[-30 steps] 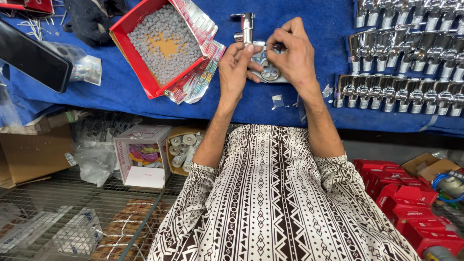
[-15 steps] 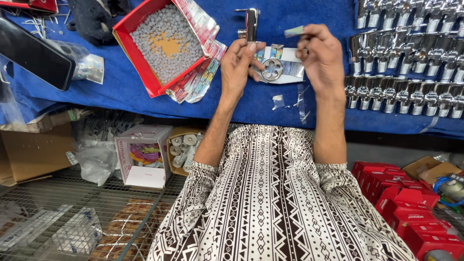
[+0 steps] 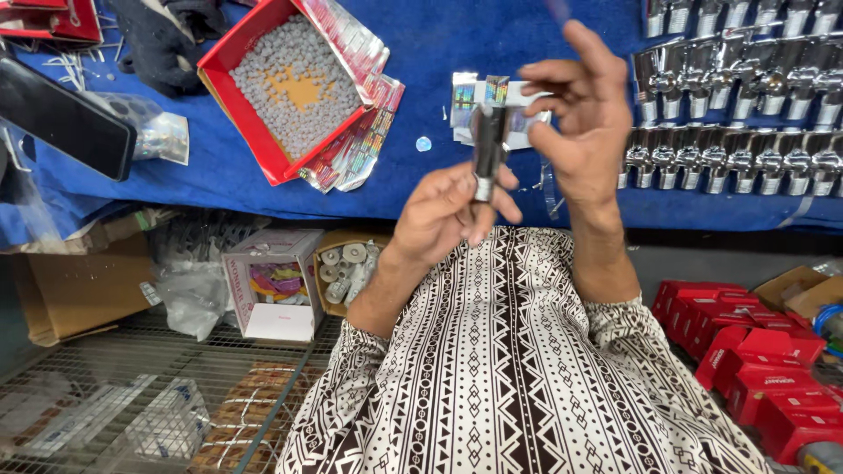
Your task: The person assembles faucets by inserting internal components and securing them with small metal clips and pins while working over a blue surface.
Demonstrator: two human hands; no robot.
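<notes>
Head view: left hand point(image 3: 452, 206) gripping chrome valve point(image 3: 488, 149) upright, raised above blue surface point(image 3: 421, 53). Right hand point(image 3: 580, 118) open beside valve top, fingers spread. Red box point(image 3: 263, 132) of grey pellets left; valve rows point(image 3: 746, 158) right.

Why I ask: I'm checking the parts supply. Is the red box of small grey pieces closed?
No, the red box lies open on the blue cloth, its grey pieces exposed.
</notes>
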